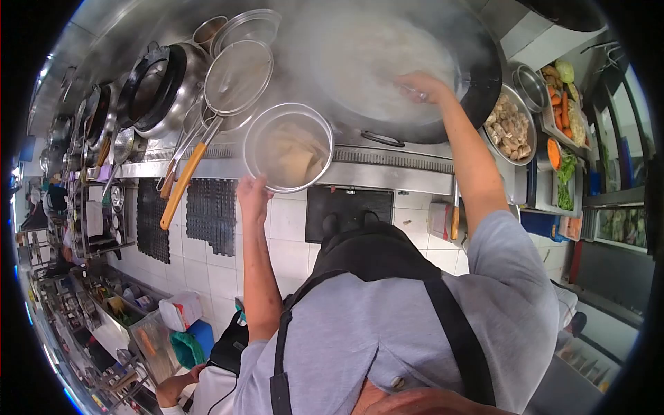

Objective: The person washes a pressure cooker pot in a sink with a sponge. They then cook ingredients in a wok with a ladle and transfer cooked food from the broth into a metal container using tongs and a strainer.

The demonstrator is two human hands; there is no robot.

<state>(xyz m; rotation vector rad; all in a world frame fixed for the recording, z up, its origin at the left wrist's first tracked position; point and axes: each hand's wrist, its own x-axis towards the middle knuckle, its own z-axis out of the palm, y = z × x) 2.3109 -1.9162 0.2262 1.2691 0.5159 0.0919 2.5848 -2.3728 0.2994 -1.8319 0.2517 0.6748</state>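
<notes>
My left hand [254, 194] is closed on the near rim of a round metal bowl [252, 152]. Inside the bowl lie pale, yellowish flat pieces [296, 158], partly folded over one another. My right hand [423, 88] is over a very large wok [481, 83] of steaming, whitish liquid [366, 66]. Its fingers are closed round what looks like a thin metal utensil [413, 91]; steam and liquid hide the far end, so its kind does not show.
A wood-handled strainer [238, 77] rests left of the bowl, its handle [181, 185] jutting past the counter edge. Metal pots [183, 90] stand farther left. Right of the wok are a bowl of chopped pieces [510, 128] and vegetable trays [564, 114]. Another person's arm [176, 387] shows lower left.
</notes>
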